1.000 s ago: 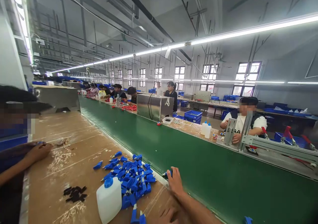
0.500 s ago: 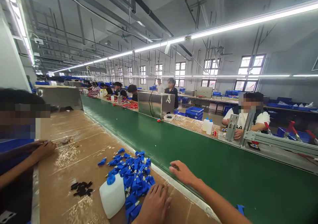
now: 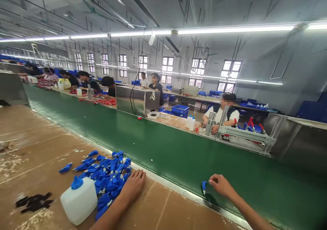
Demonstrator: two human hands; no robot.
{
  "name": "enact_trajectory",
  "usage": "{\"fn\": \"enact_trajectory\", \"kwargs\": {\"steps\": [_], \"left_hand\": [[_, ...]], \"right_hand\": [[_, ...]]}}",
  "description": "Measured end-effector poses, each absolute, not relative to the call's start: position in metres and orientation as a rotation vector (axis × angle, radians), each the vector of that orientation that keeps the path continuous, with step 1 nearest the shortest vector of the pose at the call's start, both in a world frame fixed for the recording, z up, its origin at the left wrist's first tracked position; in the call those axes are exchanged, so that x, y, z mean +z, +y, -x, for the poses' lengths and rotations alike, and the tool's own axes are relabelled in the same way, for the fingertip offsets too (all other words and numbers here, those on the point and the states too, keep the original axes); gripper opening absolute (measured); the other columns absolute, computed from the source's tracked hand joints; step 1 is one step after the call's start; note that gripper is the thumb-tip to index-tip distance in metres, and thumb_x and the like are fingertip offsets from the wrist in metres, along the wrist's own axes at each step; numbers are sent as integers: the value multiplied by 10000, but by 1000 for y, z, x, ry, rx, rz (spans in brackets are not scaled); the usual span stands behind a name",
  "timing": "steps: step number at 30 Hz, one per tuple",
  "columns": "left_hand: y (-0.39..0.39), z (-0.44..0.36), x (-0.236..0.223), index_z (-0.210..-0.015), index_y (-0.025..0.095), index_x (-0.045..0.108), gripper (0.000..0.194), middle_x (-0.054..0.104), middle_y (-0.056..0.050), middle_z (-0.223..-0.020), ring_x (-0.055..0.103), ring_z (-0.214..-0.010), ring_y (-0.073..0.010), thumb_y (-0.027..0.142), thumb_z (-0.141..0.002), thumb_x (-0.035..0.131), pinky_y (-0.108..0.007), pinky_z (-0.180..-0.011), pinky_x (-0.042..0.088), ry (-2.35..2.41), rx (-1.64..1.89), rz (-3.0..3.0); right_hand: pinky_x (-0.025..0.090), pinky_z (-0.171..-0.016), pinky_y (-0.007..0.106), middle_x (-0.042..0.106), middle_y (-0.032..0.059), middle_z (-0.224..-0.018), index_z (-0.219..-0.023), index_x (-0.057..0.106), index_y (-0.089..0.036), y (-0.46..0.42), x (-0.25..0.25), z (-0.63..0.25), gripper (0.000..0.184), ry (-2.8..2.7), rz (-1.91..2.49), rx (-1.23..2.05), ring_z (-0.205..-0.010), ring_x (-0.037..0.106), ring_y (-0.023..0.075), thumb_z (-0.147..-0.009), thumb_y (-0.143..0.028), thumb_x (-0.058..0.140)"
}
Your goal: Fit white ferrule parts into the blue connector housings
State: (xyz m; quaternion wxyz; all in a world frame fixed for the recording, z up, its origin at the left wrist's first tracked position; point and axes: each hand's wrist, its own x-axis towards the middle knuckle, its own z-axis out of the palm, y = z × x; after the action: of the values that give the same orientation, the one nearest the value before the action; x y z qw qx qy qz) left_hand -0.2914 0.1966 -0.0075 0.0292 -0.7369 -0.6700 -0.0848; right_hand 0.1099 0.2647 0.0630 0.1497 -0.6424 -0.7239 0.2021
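My left hand (image 3: pixel 133 186) rests palm down on the brown table, its fingers at the right edge of a pile of small blue plastic parts (image 3: pixel 106 175). It holds nothing that I can see. My right hand (image 3: pixel 221 184) reaches onto the green conveyor belt (image 3: pixel 158 145), fingers curled, its fingertips right beside a single blue part (image 3: pixel 203 186) that stands on the belt near its front edge. Whether the fingers touch that part is unclear.
A white plastic bottle with a blue cap (image 3: pixel 79 199) stands left of the pile. Dark scraps (image 3: pixel 33 201) lie further left. Across the belt sit several workers, a steel box (image 3: pixel 136 100), two white bottles (image 3: pixel 190 122) and an aluminium fixture (image 3: pixel 245 134).
The view has swung right, so the person at my left is out of frame. My right hand has moved right along the belt to a blue part. My left hand stays by the pile.
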Motion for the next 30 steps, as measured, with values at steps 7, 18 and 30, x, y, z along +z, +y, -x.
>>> {"fn": "enact_trajectory", "kwargs": {"steps": [7,18,30], "left_hand": [[169,248,33,-1286,206,598,444,626,-130,-1344,542,-1279,-245,160,-896,391,-364,-1056,409,-2203,-282,2201],[89,291,25,-1040,127,739,432,754,-219,-1028,697,-1016,-382,452,-907,488,-464,-846,539,-2814,-98,1628],[152,297,13,-1113,81,706,417,734,-238,-1063,698,-1044,-336,252,-976,351,-410,-815,552,-2850,-200,1434]], "right_hand": [[530,-788,427,586,173,-1204,-1298,560,-160,249,28,-57,356,-2268,1955,306,-945,720,305,-994,-325,476],[409,-541,271,578,99,-1073,-1082,609,-203,259,21,4,282,-2529,1578,39,-778,729,242,-956,-65,398],[464,-589,263,576,57,-1036,-1042,557,-240,232,22,3,279,-2514,1380,194,-737,686,183,-966,-143,307]]}}
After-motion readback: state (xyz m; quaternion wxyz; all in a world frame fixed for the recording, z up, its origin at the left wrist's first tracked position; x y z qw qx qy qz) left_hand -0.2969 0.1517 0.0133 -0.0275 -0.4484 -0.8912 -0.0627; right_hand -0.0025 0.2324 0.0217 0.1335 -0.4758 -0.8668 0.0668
